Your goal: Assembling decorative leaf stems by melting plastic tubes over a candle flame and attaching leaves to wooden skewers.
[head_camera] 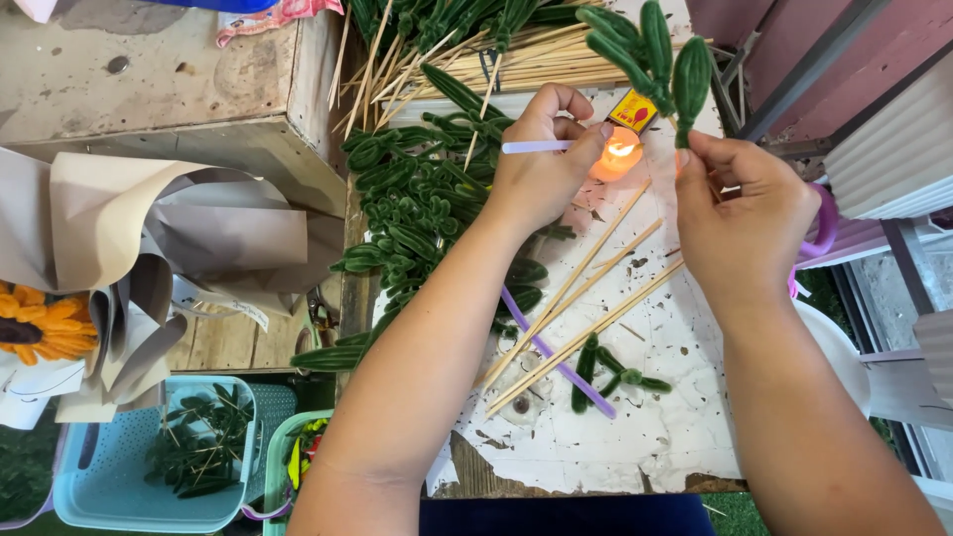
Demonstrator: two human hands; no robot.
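Head view: the left hand [541,159] pinches a lilac stick [541,147] at upper centre, fingers closed on it; its long axis runs horizontal, its right tip pointing into the candle flame [617,152]; the right hand [745,213], fingers closed, grips the stem of a green pipe-cleaner leaf sprig [650,55] standing upright above the flame. Step in hand, as judged: heating the stick tip; the next move calls for steady alignment of tip and stem. Bamboo skewers [586,313] lie diagonally on the white table [675,437].
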